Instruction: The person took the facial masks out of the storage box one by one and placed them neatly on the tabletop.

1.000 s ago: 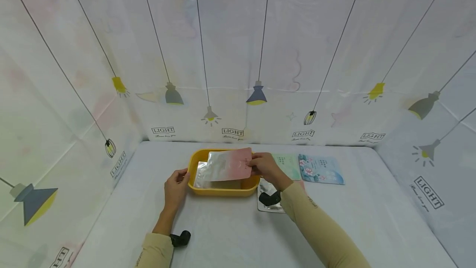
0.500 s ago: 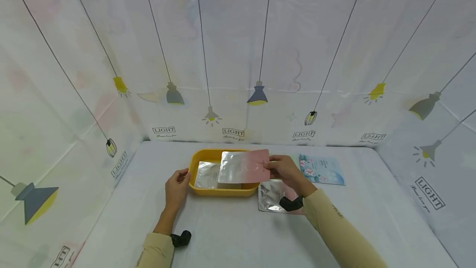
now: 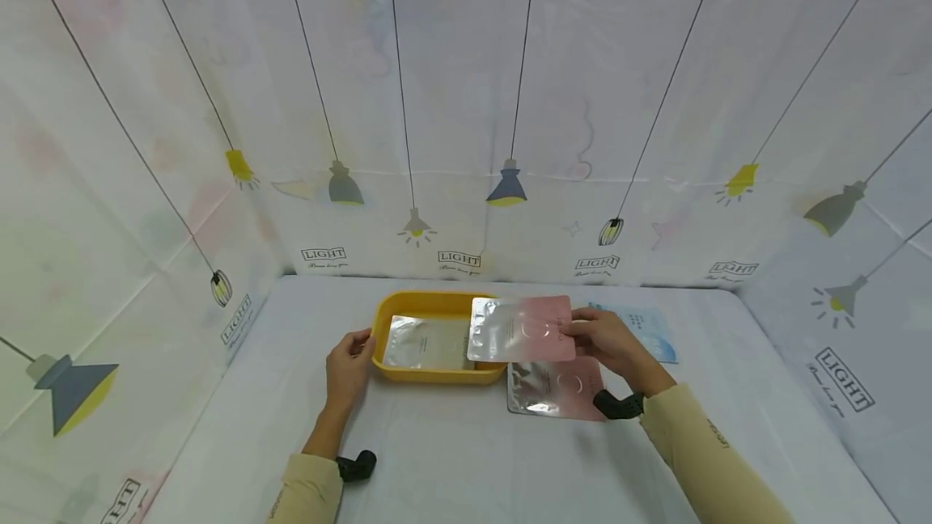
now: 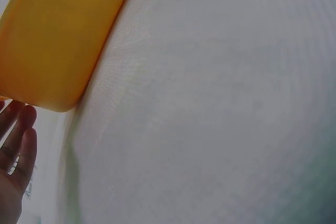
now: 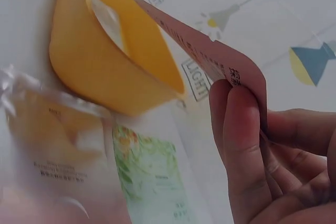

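Observation:
My right hand (image 3: 610,344) pinches a pink-and-silver sachet (image 3: 520,329) by its pink end, thumb on one side and fingers on the other. This sachet hangs over the right end of a yellow plastic basket (image 3: 439,376). My left hand (image 3: 348,369) holds the basket's left rim; in the left wrist view several fingers (image 4: 29,145) lie by the basket's end. A silver-and-beige sachet (image 3: 425,343) lies inside the basket. Another pink-and-silver sachet (image 3: 559,389) lies on the table to the right, below my right hand.
A blue floral sachet (image 3: 650,330) lies at the back right, partly behind my right hand. In the right wrist view a green floral sachet (image 5: 152,174) lies beside the basket. A lamp-patterned cloth wall (image 3: 437,103) stands behind the white table (image 3: 451,459).
My right hand has drawn the pinched sachet rightward, from over the basket's middle to its right end. More of the sachet inside the basket shows. My left hand stays at the rim.

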A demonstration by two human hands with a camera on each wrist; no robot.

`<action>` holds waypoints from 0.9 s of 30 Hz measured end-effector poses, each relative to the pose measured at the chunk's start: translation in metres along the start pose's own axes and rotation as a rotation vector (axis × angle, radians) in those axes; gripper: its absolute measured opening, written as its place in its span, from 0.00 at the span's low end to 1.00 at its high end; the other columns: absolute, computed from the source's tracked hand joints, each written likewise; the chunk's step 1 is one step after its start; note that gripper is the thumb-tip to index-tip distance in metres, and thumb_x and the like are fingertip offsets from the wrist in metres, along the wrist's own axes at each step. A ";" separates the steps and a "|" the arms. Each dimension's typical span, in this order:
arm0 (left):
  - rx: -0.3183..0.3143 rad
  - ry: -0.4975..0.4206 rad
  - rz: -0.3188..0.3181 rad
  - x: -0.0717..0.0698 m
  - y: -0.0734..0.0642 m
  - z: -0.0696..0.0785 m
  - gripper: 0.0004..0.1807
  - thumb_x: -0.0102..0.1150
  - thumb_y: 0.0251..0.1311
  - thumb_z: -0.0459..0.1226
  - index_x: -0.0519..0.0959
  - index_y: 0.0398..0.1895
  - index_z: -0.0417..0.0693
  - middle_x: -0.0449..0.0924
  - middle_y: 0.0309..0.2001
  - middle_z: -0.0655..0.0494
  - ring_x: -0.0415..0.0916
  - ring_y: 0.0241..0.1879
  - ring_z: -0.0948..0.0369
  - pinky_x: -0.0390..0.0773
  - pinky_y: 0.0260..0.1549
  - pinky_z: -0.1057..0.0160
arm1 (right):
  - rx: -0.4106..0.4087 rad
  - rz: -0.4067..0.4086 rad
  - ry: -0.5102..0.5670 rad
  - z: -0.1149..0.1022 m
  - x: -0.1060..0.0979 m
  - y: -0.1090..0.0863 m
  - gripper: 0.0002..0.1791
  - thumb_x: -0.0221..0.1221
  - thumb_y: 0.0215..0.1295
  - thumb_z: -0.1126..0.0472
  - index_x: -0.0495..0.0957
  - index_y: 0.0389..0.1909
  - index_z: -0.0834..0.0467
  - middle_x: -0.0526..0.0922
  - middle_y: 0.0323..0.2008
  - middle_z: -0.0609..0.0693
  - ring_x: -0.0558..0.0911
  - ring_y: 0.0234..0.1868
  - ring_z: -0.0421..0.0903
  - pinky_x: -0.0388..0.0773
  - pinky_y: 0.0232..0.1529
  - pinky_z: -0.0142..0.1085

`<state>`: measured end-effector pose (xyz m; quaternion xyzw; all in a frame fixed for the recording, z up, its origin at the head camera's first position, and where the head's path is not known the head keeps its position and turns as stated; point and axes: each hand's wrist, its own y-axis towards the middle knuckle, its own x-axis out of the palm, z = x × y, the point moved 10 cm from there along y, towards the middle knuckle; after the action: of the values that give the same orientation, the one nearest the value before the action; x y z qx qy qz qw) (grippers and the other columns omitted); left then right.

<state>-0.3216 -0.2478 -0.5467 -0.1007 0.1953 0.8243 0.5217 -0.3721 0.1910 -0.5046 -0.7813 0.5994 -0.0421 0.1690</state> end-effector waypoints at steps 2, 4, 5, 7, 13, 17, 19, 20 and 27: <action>0.001 0.000 0.005 0.000 0.000 0.000 0.14 0.59 0.65 0.38 0.82 0.49 0.40 0.85 0.46 0.44 0.82 0.39 0.52 0.75 0.32 0.77 | -0.009 -0.008 -0.013 0.001 -0.007 -0.003 0.29 0.57 0.69 0.60 0.64 0.66 0.70 0.84 0.33 0.45 0.84 0.33 0.40 0.83 0.36 0.33; 0.003 0.003 0.008 0.000 0.001 -0.001 0.14 0.59 0.65 0.38 0.82 0.49 0.40 0.86 0.46 0.44 0.82 0.39 0.52 0.75 0.32 0.77 | -0.018 -0.007 -0.013 0.002 -0.014 -0.005 0.30 0.58 0.68 0.60 0.63 0.65 0.71 0.84 0.33 0.44 0.84 0.34 0.40 0.83 0.37 0.33; 0.004 0.005 0.010 0.000 0.002 -0.001 0.14 0.58 0.65 0.38 0.82 0.49 0.40 0.86 0.46 0.44 0.82 0.39 0.52 0.76 0.32 0.77 | -0.026 -0.016 -0.016 0.002 -0.017 -0.007 0.30 0.58 0.69 0.59 0.63 0.66 0.71 0.84 0.33 0.44 0.84 0.34 0.39 0.83 0.37 0.33; 0.006 0.003 0.012 0.000 0.002 -0.001 0.14 0.58 0.65 0.38 0.82 0.49 0.40 0.86 0.46 0.45 0.81 0.39 0.53 0.75 0.32 0.77 | -0.040 -0.030 -0.017 0.002 -0.023 -0.009 0.31 0.58 0.69 0.59 0.62 0.66 0.72 0.84 0.33 0.43 0.84 0.33 0.39 0.83 0.38 0.33; -0.001 0.008 0.012 0.001 0.001 -0.002 0.14 0.59 0.65 0.38 0.82 0.49 0.40 0.86 0.46 0.45 0.81 0.39 0.54 0.75 0.32 0.77 | -0.028 -0.038 -0.017 0.011 -0.043 -0.020 0.30 0.57 0.69 0.59 0.62 0.64 0.73 0.84 0.33 0.42 0.84 0.33 0.39 0.83 0.37 0.34; -0.013 0.009 0.008 0.002 -0.002 -0.005 0.13 0.59 0.65 0.38 0.82 0.48 0.41 0.86 0.46 0.45 0.82 0.39 0.53 0.76 0.32 0.77 | 0.003 -0.025 -0.034 0.022 -0.059 -0.029 0.32 0.58 0.69 0.57 0.61 0.65 0.72 0.84 0.34 0.42 0.84 0.34 0.40 0.82 0.38 0.35; -0.010 0.005 0.007 0.002 -0.002 -0.005 0.14 0.59 0.65 0.39 0.82 0.49 0.41 0.86 0.46 0.45 0.82 0.39 0.53 0.76 0.33 0.78 | 0.010 -0.016 -0.048 0.027 -0.068 -0.033 0.33 0.58 0.69 0.57 0.60 0.66 0.73 0.84 0.34 0.42 0.84 0.34 0.40 0.83 0.39 0.35; -0.007 0.004 0.006 0.003 -0.002 -0.005 0.14 0.59 0.65 0.39 0.82 0.49 0.41 0.86 0.46 0.45 0.82 0.40 0.52 0.76 0.33 0.78 | 0.012 -0.011 -0.055 0.029 -0.072 -0.034 0.33 0.58 0.69 0.57 0.60 0.66 0.73 0.84 0.34 0.42 0.84 0.34 0.40 0.83 0.38 0.35; 0.014 -0.009 0.008 0.001 0.001 -0.003 0.14 0.58 0.66 0.39 0.82 0.49 0.41 0.86 0.46 0.46 0.82 0.40 0.52 0.76 0.33 0.77 | 0.048 0.006 -0.087 0.051 -0.103 -0.041 0.36 0.56 0.70 0.57 0.55 0.68 0.75 0.84 0.34 0.41 0.83 0.34 0.39 0.83 0.38 0.34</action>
<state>-0.3228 -0.2484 -0.5500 -0.0929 0.1990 0.8254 0.5201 -0.3494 0.3093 -0.5259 -0.7763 0.5926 -0.0222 0.2138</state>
